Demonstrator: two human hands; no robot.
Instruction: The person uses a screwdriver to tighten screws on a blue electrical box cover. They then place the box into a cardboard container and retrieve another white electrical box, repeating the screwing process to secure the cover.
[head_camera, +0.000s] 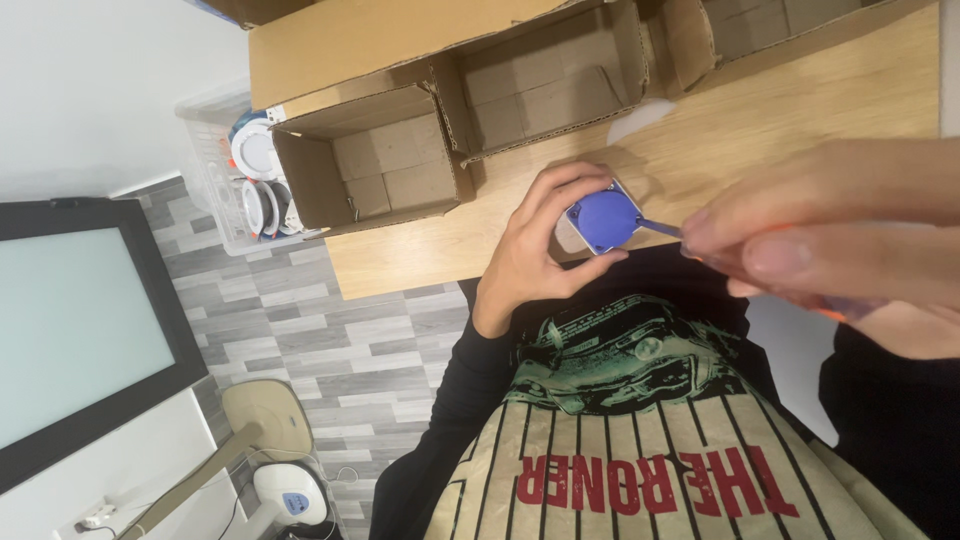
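My left hand (525, 250) grips a small white square part with a round blue face (603, 218), holding it just off the near edge of the wooden table (780, 110). Fingers curl over its top and the thumb presses underneath. My right hand (840, 240), large and blurred close to the camera, pinches a thin screwdriver (658, 227) with an orange handle. The tool's tip touches the right side of the blue face.
Three open, empty cardboard boxes (385, 165) (545, 85) (760, 25) stand on the table's far side. A clear plastic bin (215, 185) of round white fittings sits on the floor at left, beside a dark-framed screen (70, 320). My striped shirt fills the bottom.
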